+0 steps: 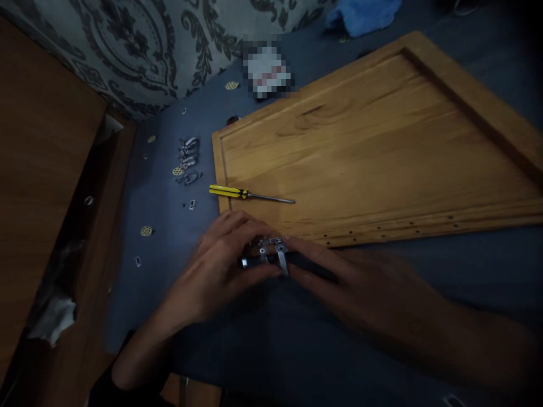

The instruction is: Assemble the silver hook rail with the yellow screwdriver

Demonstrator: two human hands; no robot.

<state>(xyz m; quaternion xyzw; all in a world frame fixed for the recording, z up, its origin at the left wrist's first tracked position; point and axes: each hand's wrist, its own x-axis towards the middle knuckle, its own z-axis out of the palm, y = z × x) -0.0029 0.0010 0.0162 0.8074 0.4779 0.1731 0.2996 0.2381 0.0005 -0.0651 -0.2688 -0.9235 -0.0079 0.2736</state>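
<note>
A metal hinge (274,249) sits against the near corner of a wooden cabinet door (382,147) that lies flat on a blue sheet. My left hand (220,265) curls over the hinge from the left, its fingers closed around a dark, silver-tipped tool (254,262) that lies beside the hinge. My right hand (322,270) reaches in from the right, with fingertips pinching the hinge and the tool. A yellow-handled screwdriver (244,194) lies untouched on the door's left edge, just beyond both hands.
Several spare hinges (188,161) and small round perforated caps (146,230) lie scattered on the blue sheet (169,271) to the left. A brown cabinet (42,186) stands at the far left. A patterned pillow (161,45) and blue cloth (365,14) lie at the back.
</note>
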